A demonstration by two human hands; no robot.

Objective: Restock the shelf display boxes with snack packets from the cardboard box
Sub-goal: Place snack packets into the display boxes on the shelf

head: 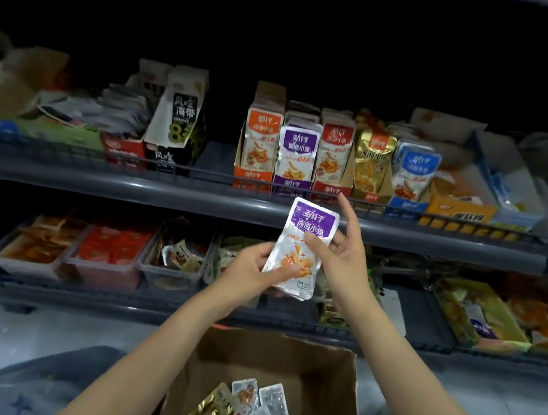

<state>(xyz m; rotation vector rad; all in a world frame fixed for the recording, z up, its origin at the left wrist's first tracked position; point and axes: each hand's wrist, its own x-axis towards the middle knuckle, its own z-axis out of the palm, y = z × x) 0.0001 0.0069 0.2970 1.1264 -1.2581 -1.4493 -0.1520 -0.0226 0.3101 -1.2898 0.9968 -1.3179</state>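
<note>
- Head view, left hand [251,268]: gripping lower end of purple packet stack [299,245].
- Right hand [344,254]: pinching stack's upper part, index finger raised.
- Stack: above cardboard box [282,356], below purple display box [291,184].

The purple packet [306,242] you hold between your left hand [248,268] and right hand [346,256] reads 劲仔 above 深海小鱼. Just above your hands, the purple display box [292,183] also shows 劲仔 on its front lip. Up and left of your hands, the black carton [182,116] reads 风吃海带 over a large 8.
</note>
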